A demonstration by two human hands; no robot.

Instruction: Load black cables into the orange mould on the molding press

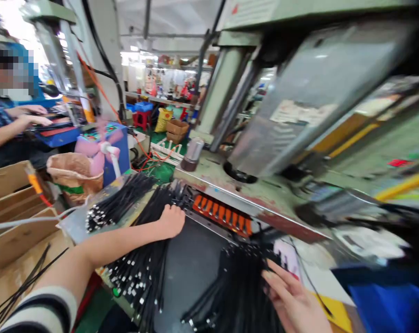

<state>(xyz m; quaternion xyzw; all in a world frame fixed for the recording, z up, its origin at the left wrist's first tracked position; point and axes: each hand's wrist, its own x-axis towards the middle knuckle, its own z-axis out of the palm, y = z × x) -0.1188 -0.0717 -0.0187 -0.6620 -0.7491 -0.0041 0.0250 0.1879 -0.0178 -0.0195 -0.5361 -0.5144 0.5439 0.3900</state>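
Observation:
My left hand (173, 221) is closed, its knuckles up, at the upper end of a thick bundle of black cables (143, 259) with white tips. What its fingers hold is hidden beneath them. Just right of it, an orange mould strip (223, 215) with a row of dark slots sits at the front of a press. My right hand (294, 293) has its fingers pressed together at the right edge of a second pile of black cables (244, 286); it seems to pinch a cable there, though blur softens the detail. A dark flat board (191, 263) lies between the two piles.
The green press (278, 203) with thick columns rises close ahead. A third cable bundle (115, 203) lies at left, near a pink fan (103, 148). Cardboard boxes (13, 236) stand at far left, and a co-worker's hands (34, 115) rest over another bench.

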